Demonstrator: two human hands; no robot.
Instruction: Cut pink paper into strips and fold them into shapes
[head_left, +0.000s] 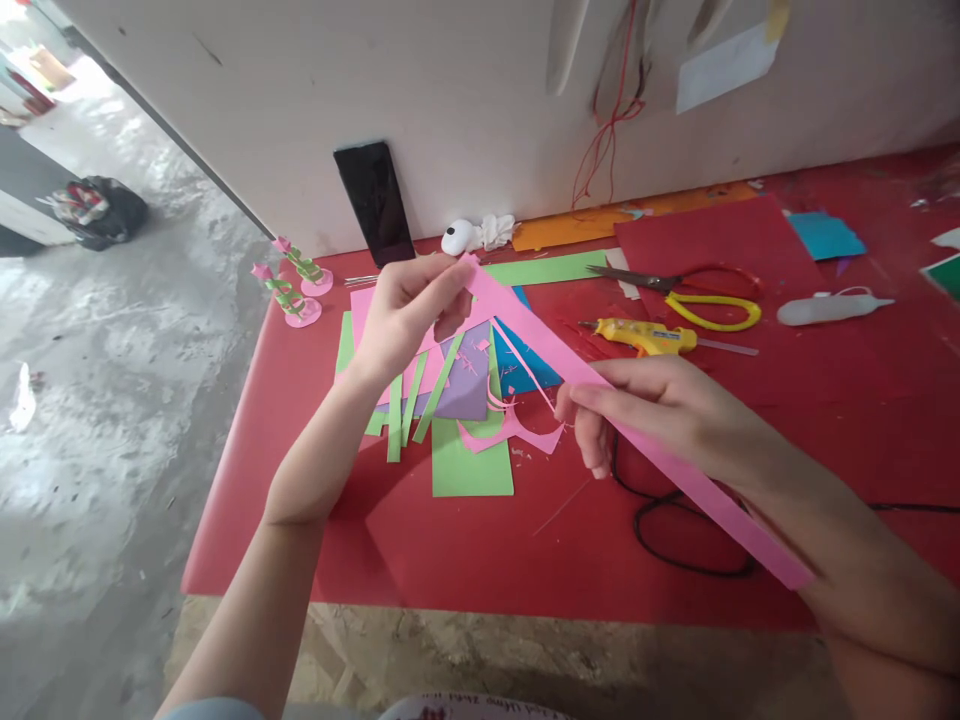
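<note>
A long pink paper strip (540, 330) stretches slantwise between my hands, above the red tabletop. My left hand (420, 300) pinches its upper end between thumb and fingers. Partway down the strip, my right hand (645, 400) grips it between thumb and fingers, and the free end hangs past the wrist. Beneath the hands lie green strips (394, 420), a green sheet (472, 475), a purple piece (469, 385), a blue piece (517, 350) and curved pink scraps (510, 430).
Scissors (712, 308) and a yellow glue gun (645, 336) lie to the right, near a glue bottle (832, 307) and a black cord (697, 570). A phone (375, 200) leans on the wall. Two small pink-and-green paper flowers (289, 295) stand at the left edge.
</note>
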